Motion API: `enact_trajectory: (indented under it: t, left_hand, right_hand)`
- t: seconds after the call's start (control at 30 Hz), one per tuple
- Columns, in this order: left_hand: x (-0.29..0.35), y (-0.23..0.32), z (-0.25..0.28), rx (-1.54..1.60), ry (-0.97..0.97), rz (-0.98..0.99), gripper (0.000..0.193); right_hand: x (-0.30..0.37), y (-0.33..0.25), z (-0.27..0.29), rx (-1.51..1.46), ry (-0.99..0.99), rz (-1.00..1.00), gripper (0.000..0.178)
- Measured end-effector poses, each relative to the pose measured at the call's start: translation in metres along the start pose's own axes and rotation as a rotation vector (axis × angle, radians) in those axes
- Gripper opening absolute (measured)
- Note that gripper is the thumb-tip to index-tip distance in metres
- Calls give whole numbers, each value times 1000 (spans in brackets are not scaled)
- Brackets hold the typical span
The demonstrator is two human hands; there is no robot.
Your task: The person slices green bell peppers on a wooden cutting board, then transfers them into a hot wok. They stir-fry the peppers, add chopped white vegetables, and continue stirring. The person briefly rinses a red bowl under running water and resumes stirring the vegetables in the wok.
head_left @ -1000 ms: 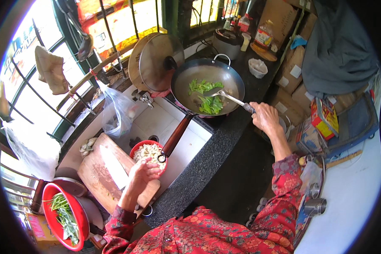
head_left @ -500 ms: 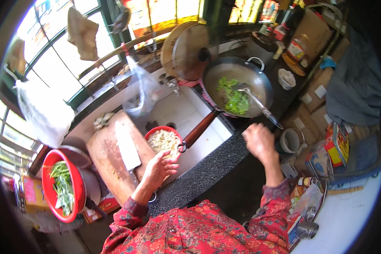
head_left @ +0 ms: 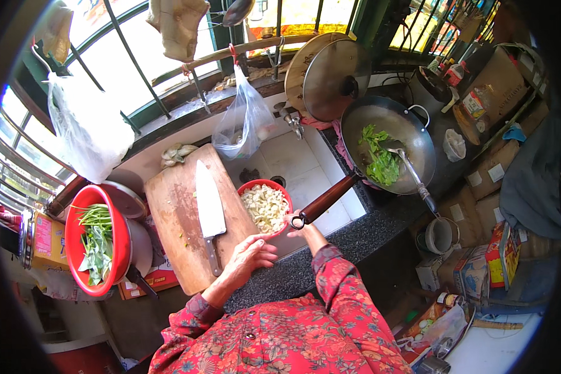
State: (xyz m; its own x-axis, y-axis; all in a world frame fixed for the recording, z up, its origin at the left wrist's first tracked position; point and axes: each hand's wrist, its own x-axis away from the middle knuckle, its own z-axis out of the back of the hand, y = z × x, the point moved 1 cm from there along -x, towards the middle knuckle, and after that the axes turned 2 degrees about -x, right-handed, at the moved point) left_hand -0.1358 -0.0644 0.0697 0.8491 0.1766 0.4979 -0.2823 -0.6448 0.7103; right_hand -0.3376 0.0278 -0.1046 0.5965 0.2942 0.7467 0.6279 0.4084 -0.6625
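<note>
My left hand (head_left: 250, 262) is open, its fingers stretched toward the right beside the wooden cutting board (head_left: 174, 206). A cleaver-like kitchen knife (head_left: 210, 202) lies flat on that board, handle toward me. My right hand (head_left: 306, 233) is at the near right rim of a red bowl (head_left: 288, 194), partly behind the end of the wok's wooden handle (head_left: 330, 199); its fingers are mostly hidden. Pale chopped pieces (head_left: 265, 209) fill the bowl, which sits by the sink. In the wok (head_left: 414, 140) lie green leaves (head_left: 380, 159) and a metal spatula (head_left: 410, 163).
A red basin (head_left: 123, 243) of leafy greens stands at the left. Plastic bags (head_left: 246, 118) hang over the sink (head_left: 299, 153). A glass lid (head_left: 333, 81) leans behind the wok. Boxes (head_left: 470, 268) crowd the right side, below the dark counter (head_left: 274, 277).
My right hand has swung left from near the wok to the red bowl's rim. My left hand stays near the board with fingers stretched out. The whole view has shifted.
</note>
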Motion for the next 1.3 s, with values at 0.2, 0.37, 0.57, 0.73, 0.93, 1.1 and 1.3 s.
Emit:
enact_trajectory:
  t: [0.2, 0.37, 0.57, 0.73, 0.93, 1.1, 1.3]
  left_hand:
    - [-32, 20, -66, 423, -297, 85, 52]
    - [-45, 35, -76, 398, -251, 38, 56]
    - [-62, 47, -62, 356, -122, 43, 44]
    - [-92, 76, -41, 208, -117, -33, 31]
    - [-119, 120, -16, 53, -125, -16, 33]
    - [-135, 130, -3, 72, -147, -12, 35]
    - [-125, 84, 7, 317, -85, -28, 60]
  right_hand:
    - [-16, 6, 6, -53, 16, -65, 28]
    - [-16, -8, 31, 21, 42, -59, 27]
    - [-17, -20, 50, 108, 71, -56, 25]
    - [-19, -32, 64, 175, 88, -63, 24]
    - [-43, -49, 80, 240, 134, -88, 23]
    - [-57, -69, 93, 281, 286, -50, 25]
    - [-25, -87, 113, 716, 397, 149, 37]
